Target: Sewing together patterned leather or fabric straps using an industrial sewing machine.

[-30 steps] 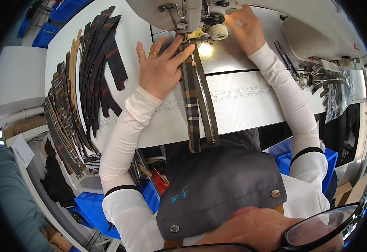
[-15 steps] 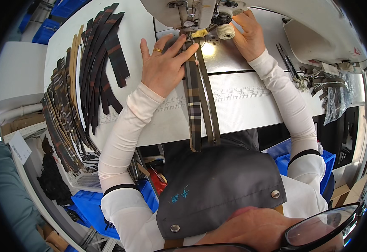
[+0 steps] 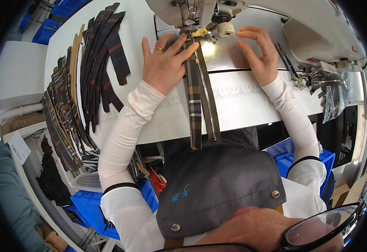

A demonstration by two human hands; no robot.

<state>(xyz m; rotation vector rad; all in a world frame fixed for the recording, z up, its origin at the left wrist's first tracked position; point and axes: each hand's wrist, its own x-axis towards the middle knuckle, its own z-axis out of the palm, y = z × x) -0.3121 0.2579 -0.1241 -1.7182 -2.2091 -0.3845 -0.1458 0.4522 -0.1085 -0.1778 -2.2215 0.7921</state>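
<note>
My left hand lies with spread fingers on the sewing machine bed, its fingertips pressing beside the needle area. Under those fingertips run a plaid fabric strip and an olive zipper tape with metal teeth. Both hang side by side over the table's front edge toward my dark apron. Their far ends meet under the presser foot of the sewing machine, where details are hard to make out. Clear of the cloth, my right hand hovers with curved, parted fingers and holds nothing. A cream dial is to its left.
Plaid and dark fabric strips are piled on the left of the white table. At right lie tweezers, metal zipper parts and a clear plastic bag. Blue bins stand below the table.
My right hand has come away from the cream dial, moving right and toward me, and its fingers have parted. My left hand stays nearly where it was; the strips' near ends shifted slightly away from me.
</note>
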